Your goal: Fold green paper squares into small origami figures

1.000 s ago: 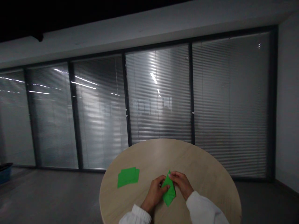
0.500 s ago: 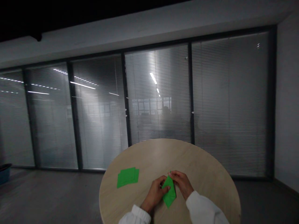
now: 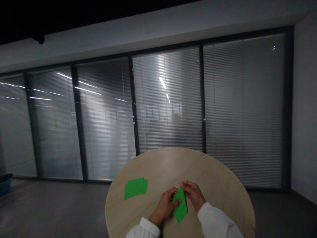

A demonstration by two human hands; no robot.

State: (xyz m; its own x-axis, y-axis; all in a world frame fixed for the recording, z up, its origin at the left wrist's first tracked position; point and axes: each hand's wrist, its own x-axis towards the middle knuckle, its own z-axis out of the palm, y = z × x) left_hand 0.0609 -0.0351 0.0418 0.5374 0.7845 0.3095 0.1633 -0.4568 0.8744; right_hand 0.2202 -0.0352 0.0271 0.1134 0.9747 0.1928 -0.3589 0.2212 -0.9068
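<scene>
A green sheet of paper (image 3: 182, 210), folded into a narrow kite-like shape, is between my two hands above the near part of the table. My left hand (image 3: 165, 205) grips its left side, the thumb lying across the front and the fingers behind. At the upper tip, my right hand (image 3: 193, 193) pinches the paper between thumb and fingers. The fingers behind the paper are partly hidden. To the left, apart from both hands, lies a small stack of green paper sheets (image 3: 135, 188), loosely overlapped.
The round wooden table (image 3: 173, 158) has its curved far edge close to a glass partition with blinds (image 3: 168, 132). On the floor at the far left stands a blue bin (image 3: 5, 185), cut off by the frame. A plain wall (image 3: 304, 115) closes the right side.
The folded paper has shifted and turned slightly, its lower tip a little lower and further right. Both hands keep hold and have barely moved.
</scene>
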